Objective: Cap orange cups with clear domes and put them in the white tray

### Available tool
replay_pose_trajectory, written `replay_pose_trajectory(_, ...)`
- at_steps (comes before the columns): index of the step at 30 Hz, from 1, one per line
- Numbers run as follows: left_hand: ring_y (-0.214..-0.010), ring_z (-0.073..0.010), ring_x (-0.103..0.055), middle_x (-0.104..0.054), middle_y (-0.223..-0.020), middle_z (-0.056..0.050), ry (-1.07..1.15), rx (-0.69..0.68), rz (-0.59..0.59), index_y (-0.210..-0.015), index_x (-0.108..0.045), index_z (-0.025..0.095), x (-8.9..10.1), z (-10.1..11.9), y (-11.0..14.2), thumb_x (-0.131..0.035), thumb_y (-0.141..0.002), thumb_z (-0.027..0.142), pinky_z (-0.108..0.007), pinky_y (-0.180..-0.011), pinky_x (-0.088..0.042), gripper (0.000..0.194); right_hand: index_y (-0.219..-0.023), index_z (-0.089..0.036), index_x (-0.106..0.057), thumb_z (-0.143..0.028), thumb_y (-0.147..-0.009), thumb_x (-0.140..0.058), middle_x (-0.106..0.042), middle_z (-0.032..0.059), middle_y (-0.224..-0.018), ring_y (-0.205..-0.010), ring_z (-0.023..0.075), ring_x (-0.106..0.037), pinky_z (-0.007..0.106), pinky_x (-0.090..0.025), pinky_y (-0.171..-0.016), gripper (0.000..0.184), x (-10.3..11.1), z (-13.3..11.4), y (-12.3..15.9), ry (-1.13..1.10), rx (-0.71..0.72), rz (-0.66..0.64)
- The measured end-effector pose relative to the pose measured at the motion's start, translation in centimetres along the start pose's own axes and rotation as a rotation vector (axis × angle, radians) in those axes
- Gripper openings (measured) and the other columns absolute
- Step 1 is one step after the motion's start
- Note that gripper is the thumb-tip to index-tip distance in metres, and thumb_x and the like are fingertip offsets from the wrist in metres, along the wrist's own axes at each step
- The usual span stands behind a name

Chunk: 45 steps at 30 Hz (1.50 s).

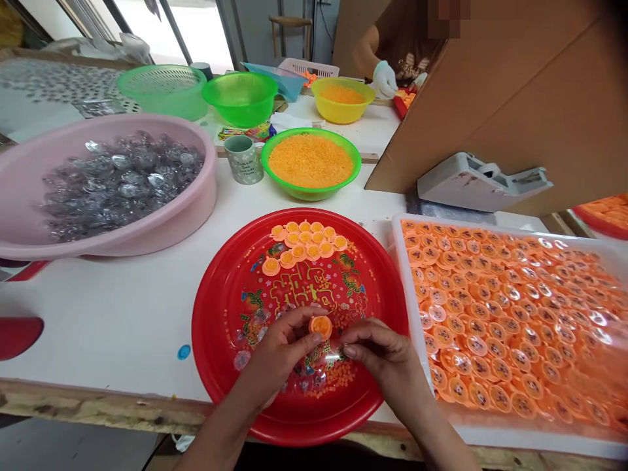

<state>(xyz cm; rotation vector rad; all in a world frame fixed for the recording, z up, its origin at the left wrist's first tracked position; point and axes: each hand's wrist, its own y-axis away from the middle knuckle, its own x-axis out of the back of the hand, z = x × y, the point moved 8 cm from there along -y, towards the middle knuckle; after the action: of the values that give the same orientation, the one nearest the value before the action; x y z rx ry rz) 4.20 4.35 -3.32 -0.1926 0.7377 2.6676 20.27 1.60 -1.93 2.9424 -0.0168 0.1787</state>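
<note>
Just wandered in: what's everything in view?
Table: one, white, front
Tray: one, red, table front
Tray pieces: about fourteen, orange, tray's far side
Bin: one, white, right
Bin pieces: many, orange, in bin
Basin: one, pink, left
Plastic pieces: many, clear, in basin
Mug: one, green, beyond tray
Bowls: two green, one yellow, beyond tray
Grains: many, orange, in near green bowl
Colander: one, pale green, back left
Container: one, blue, back
Disc: one, blue, left of tray
Cardboard: one, brown, right
Device: one, whitish, behind bin
Chair: one, brown, back
Co-worker's gloved hand: one clearly, white, back
Left hand: one, bare, over tray, holding orange piece
Right hand: one, bare, over tray
</note>
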Motion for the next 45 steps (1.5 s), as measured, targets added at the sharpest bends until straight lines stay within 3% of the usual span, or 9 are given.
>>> replay_pose_trajectory(6, -0.1, -0.0201, -0.063, -0.065, -0.107, -0.002, 0.055, 0.002, -0.053, -0.113, -0.06, 0.026, -1.1, -0.2, 0.0, -0.066, -0.084, 0.025, -0.033, -0.081, -0.058, 0.029, -0.076, -0.019, -0.072, -0.029, -0.067, -0.082, -0.07, -0.0004, -0.069, -0.066, 0.0143, -0.067, 0.024, -0.055, -0.062, 0.017, -0.2, 1.2, 0.1, -0.268, -0.188, 0.027)
replay_pose_trajectory(12, -0.097, -0.0206, -0.067, -0.068, -0.114, -0.004, 0.081, 0.016, -0.098, -0.111, -0.066, 0.024, -1.8, -0.3, -0.2, -0.067, -0.084, 0.028, -0.035, -0.083, -0.058, 0.027, -0.071, -0.017, -0.068, -0.03, -0.067, -0.082, -0.069, -0.0004, -0.067, -0.064, 0.0133, -0.064, 0.023, -0.053, -0.062, 0.019, 0.1, 1.4, -0.1, -0.226, -0.184, 0.019)
replay_pose_trajectory(16, -0.085, -0.0202, -0.071, -0.07, -0.116, -0.004, -0.118, 0.016, -0.094, -0.117, -0.067, 0.027, -1.9, 0.0, -0.1, -0.059, -0.089, 0.03, -0.036, -0.081, -0.058, 0.03, -0.074, -0.018, -0.07, -0.028, -0.07, -0.078, -0.068, -0.0008, -0.069, -0.067, 0.0134, -0.064, 0.023, -0.052, -0.064, 0.013, 0.3, 1.7, 0.0, -0.144, -0.189, 0.033)
replay_pose_trajectory(20, -0.104, -0.0249, -0.067, -0.073, -0.108, -0.005, -0.353, -0.065, -0.113, -0.121, -0.067, 0.026, -2.3, 0.6, 0.2, -0.05, -0.093, 0.03, -0.04, -0.092, -0.053, 0.033, -0.074, -0.02, -0.071, -0.021, -0.074, -0.072, -0.068, -0.0003, -0.072, -0.069, 0.0144, -0.063, 0.025, -0.052, -0.065, 0.002, 0.7, 0.5, 0.1, 0.047, -0.075, 0.066)
replay_pose_trajectory(23, -0.116, -0.0239, -0.061, -0.069, -0.121, -0.006, -0.411, -0.161, -0.141, -0.125, -0.065, 0.026, -3.1, 0.9, 0.3, -0.046, -0.095, 0.027, -0.041, -0.101, -0.048, 0.035, -0.073, -0.022, -0.07, -0.015, -0.078, -0.066, -0.068, -0.0002, -0.073, -0.069, 0.0146, -0.063, 0.025, -0.052, -0.066, 0.01, 0.9, -0.7, 0.3, 0.216, 0.047, 0.092)
replay_pose_trajectory(29, -0.111, -0.0217, -0.063, -0.069, -0.123, -0.004, -0.462, -0.239, -0.096, -0.124, -0.064, 0.027, -3.8, 0.6, -0.1, -0.064, -0.085, 0.019, -0.035, -0.098, -0.05, 0.039, -0.08, -0.024, -0.068, -0.009, -0.082, -0.062, -0.069, -0.0012, -0.077, -0.071, 0.0147, -0.066, 0.024, -0.053, -0.065, 0.016, 1.1, -1.4, 1.3, 0.385, 0.171, 0.198)
replay_pose_trajectory(35, -0.1, -0.0162, -0.066, -0.073, -0.111, 0.001, -0.473, -0.374, -0.096, -0.119, -0.066, 0.031, -4.0, 1.7, 0.2, -0.059, -0.089, 0.013, -0.028, -0.091, -0.05, 0.036, -0.092, -0.024, -0.065, -0.013, -0.085, -0.061, -0.07, -0.0013, -0.082, -0.072, 0.0144, -0.068, 0.024, -0.056, -0.067, 0.013, 1.2, -1.7, 2.2, 0.402, 0.174, 0.287)
replay_pose_trajectory(42, -0.101, -0.0162, -0.065, -0.071, -0.112, 0.0, -0.512, -0.391, -0.076, -0.119, -0.064, 0.028, -3.3, 2.7, 1.0, -0.058, -0.092, 0.02, -0.027, -0.091, -0.05, 0.029, -0.094, -0.026, -0.062, -0.009, -0.088, -0.06, -0.068, -0.0026, -0.083, -0.074, 0.0126, -0.067, 0.022, -0.053, -0.067, 0.018, 0.6, -4.4, 3.4, 0.505, 0.382, 0.325)
replay_pose_trajectory(45, -0.1, -0.0173, -0.065, -0.071, -0.108, -0.002, -0.539, -0.447, -0.124, -0.116, -0.064, 0.026, -3.7, 3.3, 1.3, -0.055, -0.093, 0.019, -0.028, -0.09, -0.05, 0.026, -0.094, -0.026, -0.06, -0.009, -0.088, -0.059, -0.068, -0.0027, -0.081, -0.072, 0.0129, -0.066, 0.022, -0.052, -0.065, 0.017, 0.5, -4.4, 3.6, 0.518, 0.377, 0.317)
